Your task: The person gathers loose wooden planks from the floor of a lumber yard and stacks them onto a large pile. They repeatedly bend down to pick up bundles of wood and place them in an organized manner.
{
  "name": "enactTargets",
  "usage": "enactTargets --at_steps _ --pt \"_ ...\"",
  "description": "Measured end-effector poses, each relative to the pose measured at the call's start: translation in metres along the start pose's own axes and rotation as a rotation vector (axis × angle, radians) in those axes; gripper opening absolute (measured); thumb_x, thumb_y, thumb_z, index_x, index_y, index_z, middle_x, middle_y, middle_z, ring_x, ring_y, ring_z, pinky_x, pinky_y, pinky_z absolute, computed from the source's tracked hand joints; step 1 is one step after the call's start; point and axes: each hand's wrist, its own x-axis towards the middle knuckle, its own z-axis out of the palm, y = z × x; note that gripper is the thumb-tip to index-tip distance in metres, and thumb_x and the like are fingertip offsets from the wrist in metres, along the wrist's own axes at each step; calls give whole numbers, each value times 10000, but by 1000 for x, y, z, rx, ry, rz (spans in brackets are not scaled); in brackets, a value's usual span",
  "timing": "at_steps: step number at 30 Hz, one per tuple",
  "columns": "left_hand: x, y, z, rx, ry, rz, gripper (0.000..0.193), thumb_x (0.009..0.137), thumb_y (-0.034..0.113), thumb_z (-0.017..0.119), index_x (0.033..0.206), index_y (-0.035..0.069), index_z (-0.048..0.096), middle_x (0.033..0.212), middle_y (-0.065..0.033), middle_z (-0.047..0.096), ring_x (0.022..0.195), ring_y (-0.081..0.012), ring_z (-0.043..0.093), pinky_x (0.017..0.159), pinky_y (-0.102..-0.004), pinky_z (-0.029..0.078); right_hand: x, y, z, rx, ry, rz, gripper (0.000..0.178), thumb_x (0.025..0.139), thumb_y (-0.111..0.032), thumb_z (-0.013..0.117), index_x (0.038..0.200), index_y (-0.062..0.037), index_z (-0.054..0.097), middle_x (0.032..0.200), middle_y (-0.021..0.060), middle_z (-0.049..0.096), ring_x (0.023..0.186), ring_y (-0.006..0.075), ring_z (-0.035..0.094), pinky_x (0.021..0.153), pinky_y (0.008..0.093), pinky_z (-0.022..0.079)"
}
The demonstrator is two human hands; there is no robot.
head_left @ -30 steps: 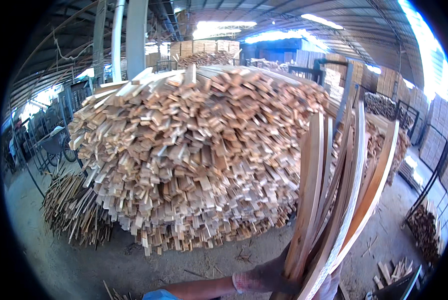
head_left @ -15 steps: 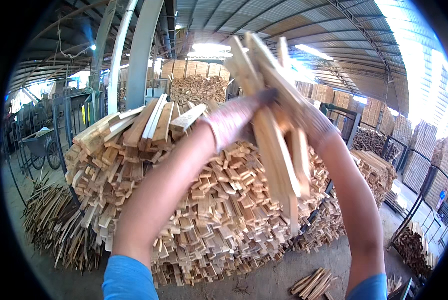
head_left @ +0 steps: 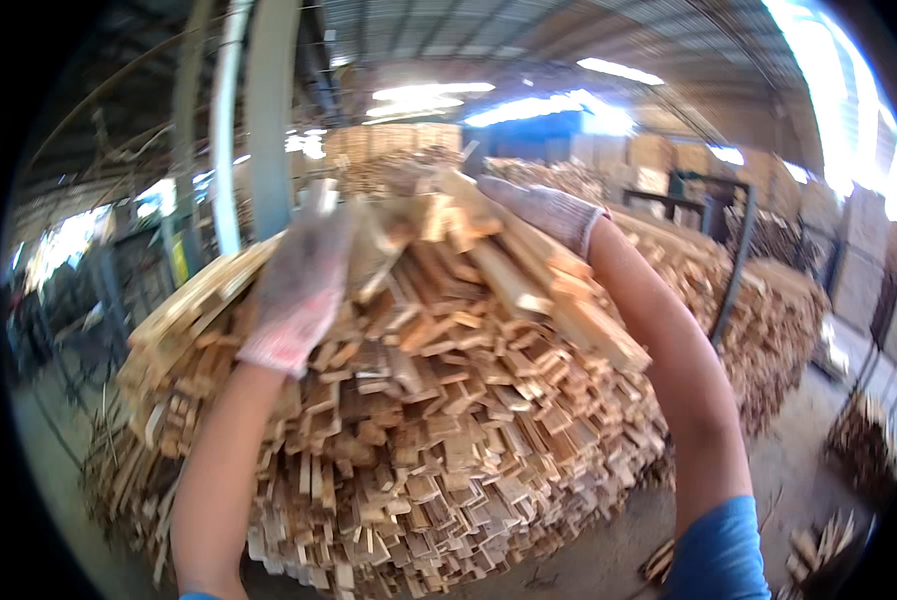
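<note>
A big stack of sawn wooden strips (head_left: 449, 400) fills the middle, its cut ends towards me. My left hand (head_left: 304, 280), in a pale glove with pink at the cuff, is over the top left of the stack; motion smears its fingers. On the right, my gloved right hand (head_left: 544, 212) lies flat along the top strips, fingers stretched forward. Just below it, several loose wooden strips (head_left: 594, 325) rest at a slant on the stack with their near ends jutting out.
A metal post (head_left: 737, 265) stands right of the stack, beside another wood pile (head_left: 769, 340). Grey pillars (head_left: 272, 120) rise at the back left. Small wood bundles (head_left: 864, 440) lie on the floor at the right. Tall stacks of boards (head_left: 394, 142) stand far back.
The strips that both hands held up in the air are now down on the stack. My hands have lowered and moved apart, the left one further left. The view has shifted slightly.
</note>
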Motion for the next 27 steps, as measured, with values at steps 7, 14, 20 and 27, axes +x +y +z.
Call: enactTargets --at_steps 7,14,20,27 --pt "-11 -12 -6 157 282 393 712 1081 496 364 1601 25 238 1659 -199 243 1536 -341 247 1259 -457 214 -204 -34 46 249 845 -399 575 1047 -409 451 1468 -15 454 1425 226 550 1336 344 533 1141 477 421" --pt "6 93 -3 82 232 275 635 1008 426 601 1485 22 483 1516 -180 500 1428 -336 454 1195 -434 340 -151 -51 63 -413 740 -442 688 813 -541 739 1238 -7 655 1237 253 628 1162 407 610 978 491 501" --pt "13 84 28 137 355 248 538 951 211 709 1437 84 519 1317 -155 626 1195 -309 630 1014 -419 519 -112 -20 59 -345 712 -252 644 807 -509 750 1209 -22 627 1053 210 655 1017 349 645 876 476 493" --pt "2 28 19 313 343 194 566 1038 340 598 1495 53 429 1461 -169 512 1375 -317 479 1143 -421 383 -180 -9 62 -397 683 -450 860 697 -374 845 1388 -15 480 1204 215 541 1140 385 545 941 497 443"
